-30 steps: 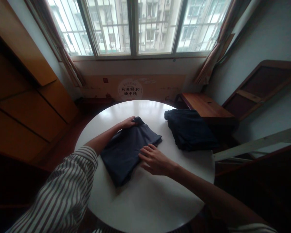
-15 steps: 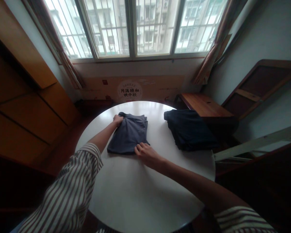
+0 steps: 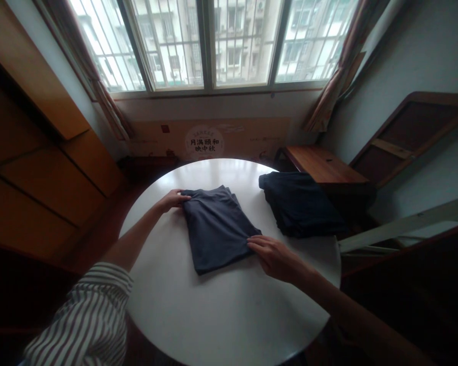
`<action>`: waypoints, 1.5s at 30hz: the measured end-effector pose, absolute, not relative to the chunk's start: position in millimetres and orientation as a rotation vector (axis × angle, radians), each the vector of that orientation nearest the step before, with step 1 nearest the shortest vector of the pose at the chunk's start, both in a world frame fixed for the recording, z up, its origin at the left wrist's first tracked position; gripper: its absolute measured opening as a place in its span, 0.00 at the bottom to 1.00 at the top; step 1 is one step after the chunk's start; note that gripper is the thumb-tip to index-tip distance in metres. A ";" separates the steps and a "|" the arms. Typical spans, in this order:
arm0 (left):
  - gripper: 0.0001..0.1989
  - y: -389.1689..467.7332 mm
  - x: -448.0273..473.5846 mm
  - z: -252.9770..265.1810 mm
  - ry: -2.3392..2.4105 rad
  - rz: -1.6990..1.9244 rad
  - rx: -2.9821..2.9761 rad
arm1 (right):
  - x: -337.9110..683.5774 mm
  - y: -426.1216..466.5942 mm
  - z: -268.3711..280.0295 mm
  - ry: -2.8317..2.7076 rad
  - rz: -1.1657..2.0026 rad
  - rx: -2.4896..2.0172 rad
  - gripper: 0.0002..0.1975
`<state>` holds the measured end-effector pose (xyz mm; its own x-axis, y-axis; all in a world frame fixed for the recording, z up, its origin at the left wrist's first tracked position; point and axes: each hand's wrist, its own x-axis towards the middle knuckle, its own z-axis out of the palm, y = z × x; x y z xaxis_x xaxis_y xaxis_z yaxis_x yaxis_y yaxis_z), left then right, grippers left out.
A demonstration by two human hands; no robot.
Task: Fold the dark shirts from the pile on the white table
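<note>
A folded grey-blue garment lies at a slant on the round white table. At its far left corner my left hand is closed on the cloth, pinching the edge. My right hand grips the right edge of the same garment, fingers on top near the corner. The garment's near corner points toward me, and layered edges show at its far side. To the right, apart from both hands, sits a folded stack of dark navy clothing.
Behind the table on the right stands a wooden side table. A printed banner runs below the barred window. Orange-brown cabinets line the left, and a pale rail passes close to the table's right edge.
The grey-blue garment has turned and shifted right and toward me. My right hand moved right and nearer with its edge; my left hand moved slightly left and lower.
</note>
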<state>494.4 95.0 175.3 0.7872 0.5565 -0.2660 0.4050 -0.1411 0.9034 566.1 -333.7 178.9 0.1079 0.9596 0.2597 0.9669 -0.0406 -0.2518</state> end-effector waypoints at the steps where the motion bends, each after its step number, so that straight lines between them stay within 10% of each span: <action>1: 0.35 95.2 488.9 174.1 0.723 0.139 1.774 | 569.8 -337.8 177.4 -1.757 -0.030 -2.021 0.17; 21: 0.12 86.2 530.9 169.3 0.647 0.454 2.306 | 590.3 -309.3 174.8 -1.346 0.059 -2.323 0.19; 45: 0.13 5.1 659.1 162.2 0.290 0.404 2.592 | 588.6 -294.3 154.2 -1.001 0.147 -2.025 0.20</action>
<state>659.1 5.1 162.2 0.9334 0.2760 0.2294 0.1285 -0.8538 0.5045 588.6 -294.3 154.2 0.6725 0.6982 0.2454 0.5985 -0.3182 -0.7352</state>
